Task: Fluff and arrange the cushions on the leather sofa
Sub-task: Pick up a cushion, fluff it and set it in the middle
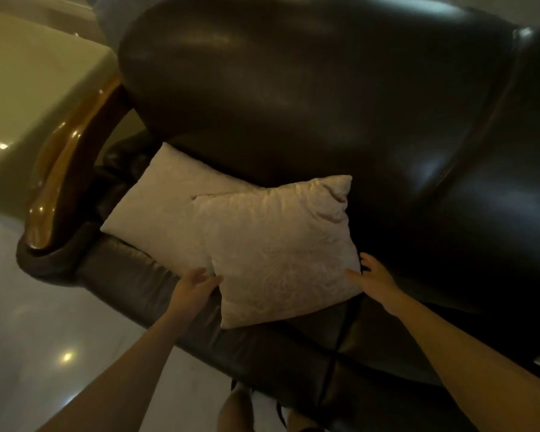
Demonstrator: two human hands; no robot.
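Observation:
Two cream patterned cushions lie on the dark leather sofa [325, 98] near its left end. The front cushion [281, 244] overlaps the rear cushion [159, 210], which leans toward the armrest. My left hand [194, 288] touches the front cushion's lower left edge with fingers spread. At the cushion's lower right corner, my right hand [374, 279] rests with its fingers apart. Neither hand has a closed grasp on it.
A glossy wooden armrest [63, 169] curves along the sofa's left end. Pale shiny floor [44, 322] lies to the left and below. A seam [340, 335] divides the seat cushions. My feet [240, 410] show at the bottom edge.

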